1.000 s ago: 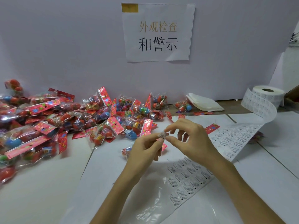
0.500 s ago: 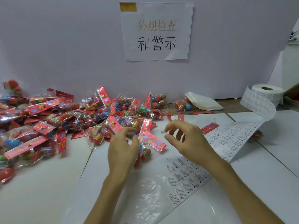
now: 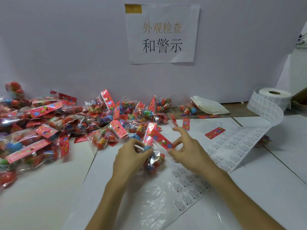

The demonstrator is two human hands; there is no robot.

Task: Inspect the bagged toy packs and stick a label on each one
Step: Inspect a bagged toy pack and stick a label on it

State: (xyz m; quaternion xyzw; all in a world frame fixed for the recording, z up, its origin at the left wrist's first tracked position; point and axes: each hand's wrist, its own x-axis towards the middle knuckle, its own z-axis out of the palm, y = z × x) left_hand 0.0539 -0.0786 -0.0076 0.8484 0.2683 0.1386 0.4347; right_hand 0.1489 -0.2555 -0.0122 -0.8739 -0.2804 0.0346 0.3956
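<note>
Centre frame, the left hand (image 3: pixel 131 156) grips a toy pack (image 3: pixel 155 161) — light, slippery film, likely — while the right hand (image 3: pixel 187 151) pinches its stiffer header card (image 3: pixel 160 138), the surer hold.

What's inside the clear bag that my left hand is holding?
In the toy pack: a blue ball and red round toys. The left hand covers the rest.
</note>
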